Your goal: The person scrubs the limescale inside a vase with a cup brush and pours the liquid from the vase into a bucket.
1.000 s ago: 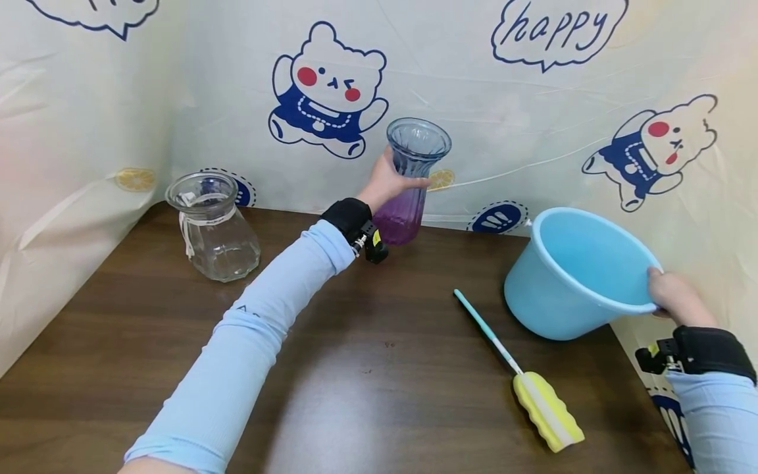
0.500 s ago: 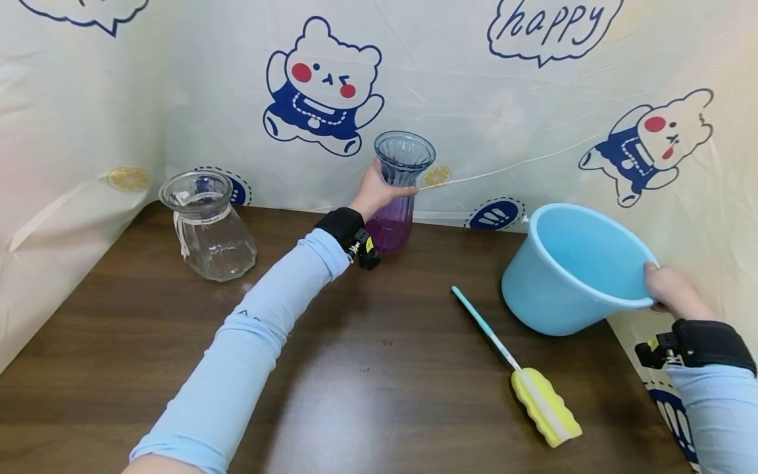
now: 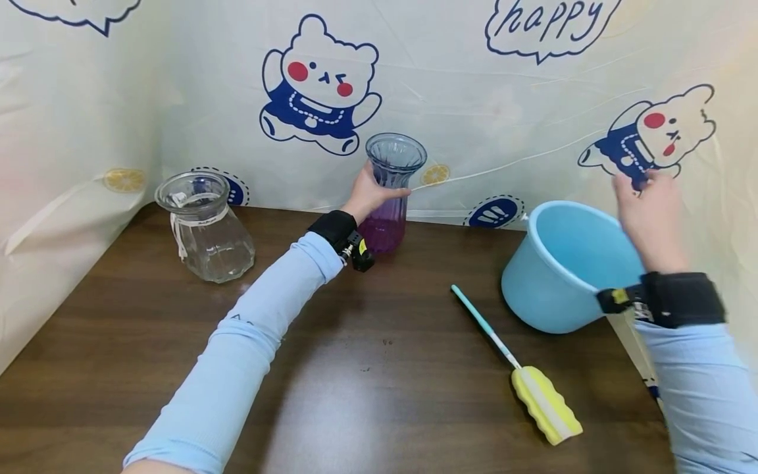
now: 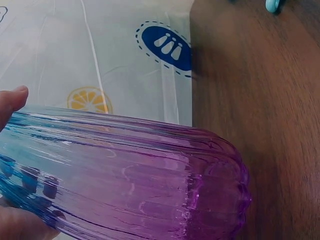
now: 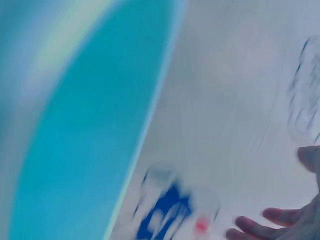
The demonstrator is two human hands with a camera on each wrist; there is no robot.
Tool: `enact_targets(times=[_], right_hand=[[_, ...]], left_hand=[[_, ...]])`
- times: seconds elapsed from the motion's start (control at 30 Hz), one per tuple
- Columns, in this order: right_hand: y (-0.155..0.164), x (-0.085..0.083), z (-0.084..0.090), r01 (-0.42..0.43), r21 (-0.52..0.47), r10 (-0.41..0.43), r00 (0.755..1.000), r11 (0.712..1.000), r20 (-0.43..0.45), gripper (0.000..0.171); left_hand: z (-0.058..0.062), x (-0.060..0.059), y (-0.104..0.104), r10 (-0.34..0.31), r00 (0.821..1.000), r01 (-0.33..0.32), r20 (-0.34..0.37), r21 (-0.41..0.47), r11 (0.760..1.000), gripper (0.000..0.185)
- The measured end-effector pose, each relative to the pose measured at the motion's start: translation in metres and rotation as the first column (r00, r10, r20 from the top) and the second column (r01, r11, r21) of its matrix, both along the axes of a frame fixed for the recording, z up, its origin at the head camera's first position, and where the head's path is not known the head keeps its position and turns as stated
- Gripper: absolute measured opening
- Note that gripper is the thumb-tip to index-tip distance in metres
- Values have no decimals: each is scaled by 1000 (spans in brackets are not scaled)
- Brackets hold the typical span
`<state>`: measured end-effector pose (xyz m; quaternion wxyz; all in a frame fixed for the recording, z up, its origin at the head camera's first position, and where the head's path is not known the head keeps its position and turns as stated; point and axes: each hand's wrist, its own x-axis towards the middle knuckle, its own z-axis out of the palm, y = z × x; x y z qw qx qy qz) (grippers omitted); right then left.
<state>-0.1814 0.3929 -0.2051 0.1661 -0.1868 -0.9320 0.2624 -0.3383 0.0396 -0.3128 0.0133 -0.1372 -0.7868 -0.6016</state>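
At the back of the table, my left hand (image 3: 367,193) grips a ribbed glass vase (image 3: 383,220), blue at the top and purple at the base, which stands upright. In the left wrist view the thumb and fingers wrap the blue neck of the vase (image 4: 145,170). My right hand (image 3: 654,220) is raised over the right side of a light blue bucket (image 3: 547,283), holding nothing. Its fingers (image 5: 255,227) are spread apart in the right wrist view, away from the rim. The bucket stands upright at the back right, partly hidden by the right wrist.
A clear glass jar (image 3: 216,247) with a white string round its neck stands at the back left. A bottle brush (image 3: 545,405) with a yellow sponge head lies in front of the bucket. A printed cloth (image 3: 462,85) hangs behind the wooden table (image 3: 331,375).
My right hand has let go of the bucket's rim and moved up and left. The vase has come down to the table, slightly leftward, in my left hand.
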Motion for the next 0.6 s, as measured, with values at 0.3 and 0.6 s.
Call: enact_targets(times=[0.3, 0.6], right_hand=[[-122, -54, -19, -327, -176, 299, 939, 928, -169, 93], [-194, -101, -63, -469, -367, 457, 881, 803, -126, 99]], left_hand=[[3, 2, -2, -5, 1000, 5, 0, -14, 1000, 93], [3, 4, -2, -5, 998, 4, -66, -17, 1000, 89]])
